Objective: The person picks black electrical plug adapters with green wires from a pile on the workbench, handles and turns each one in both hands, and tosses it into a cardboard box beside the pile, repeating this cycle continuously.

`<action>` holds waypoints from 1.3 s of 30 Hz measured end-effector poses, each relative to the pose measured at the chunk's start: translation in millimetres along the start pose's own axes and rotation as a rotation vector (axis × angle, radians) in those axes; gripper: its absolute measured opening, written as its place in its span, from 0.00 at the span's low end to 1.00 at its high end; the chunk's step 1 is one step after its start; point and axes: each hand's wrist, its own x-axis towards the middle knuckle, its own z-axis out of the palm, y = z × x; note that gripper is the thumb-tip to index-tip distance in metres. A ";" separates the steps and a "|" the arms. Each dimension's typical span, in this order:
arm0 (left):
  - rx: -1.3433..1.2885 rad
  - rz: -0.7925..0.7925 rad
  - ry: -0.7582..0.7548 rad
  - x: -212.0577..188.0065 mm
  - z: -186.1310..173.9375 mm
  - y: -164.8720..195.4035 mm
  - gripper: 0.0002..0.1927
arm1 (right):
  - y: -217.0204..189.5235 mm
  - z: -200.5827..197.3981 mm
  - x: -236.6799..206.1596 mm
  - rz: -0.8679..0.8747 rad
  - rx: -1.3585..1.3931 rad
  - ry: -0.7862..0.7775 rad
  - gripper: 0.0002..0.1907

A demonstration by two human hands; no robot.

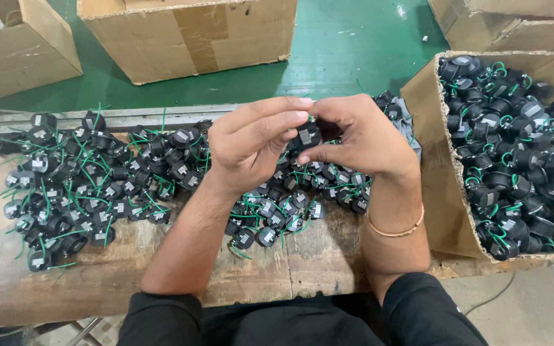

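Head view, looking down. Both hands raised together above the worn wooden surface. Left hand and right hand meet at one small round black plastic part with a grey label and thin green wire. Left grip: fingertips pinched closed on the part's upper left edge. Right grip: thumb and forefinger closed on the same part from the right and below. Part is held in the air between the two hands, above the pile, not touching the surface. A short green wire end shows at the top, between the fingertips.

Under and around the hands: a loose pile of the same black round parts with green wires, spread across the surface from the far left to just under the right wrist. A thin copper-coloured bangle sits on the right forearm. Black sleeves at the bottom edge.

Right side: open brown cardboard box resting on the surface edge, filled with more black parts and green wires, well apart from the held part. Beyond the surface: green floor, a large closed-sided cardboard carton at the top centre, another carton at the top left, more cardboard at the top right.
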 end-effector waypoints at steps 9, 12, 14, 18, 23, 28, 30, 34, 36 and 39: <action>-0.063 -0.078 -0.041 2.0 2.0 -8.2 0.11 | -10.0 4.4 -1.2 0.043 -0.052 0.143 0.23; -0.128 -0.258 0.044 -1.5 8.2 -8.3 0.10 | -18.5 9.1 3.5 -0.035 -0.122 0.128 0.21; -0.247 -0.427 0.125 -2.9 13.4 -7.9 0.11 | -24.0 11.6 4.6 -0.055 -0.131 0.114 0.19; -0.059 -0.311 0.130 -4.0 12.2 -4.9 0.10 | -28.3 11.5 6.0 -0.084 -0.182 0.114 0.17; -0.112 -0.245 -0.019 4.2 -2.4 -7.0 0.09 | -27.0 1.0 0.5 -0.066 -0.130 0.136 0.16; 0.118 -0.533 -0.342 6.2 -22.2 -24.7 0.11 | -24.0 -9.4 -12.3 0.000 0.150 0.256 0.29; 0.345 -0.644 -0.569 -3.3 -18.5 -33.6 0.14 | -22.4 -12.2 -17.9 0.037 0.155 0.291 0.31; 0.720 -0.560 -0.873 -30.5 17.2 -56.6 0.20 | -18.8 -15.7 -22.5 0.044 0.179 0.328 0.30; 0.808 -0.492 -0.889 -43.2 28.8 -68.5 0.20 | -18.2 -15.7 -23.3 0.034 0.196 0.311 0.27; 0.855 -0.451 -0.878 -52.1 35.7 -83.0 0.13 | -17.3 -18.8 -22.4 -0.019 0.059 0.296 0.25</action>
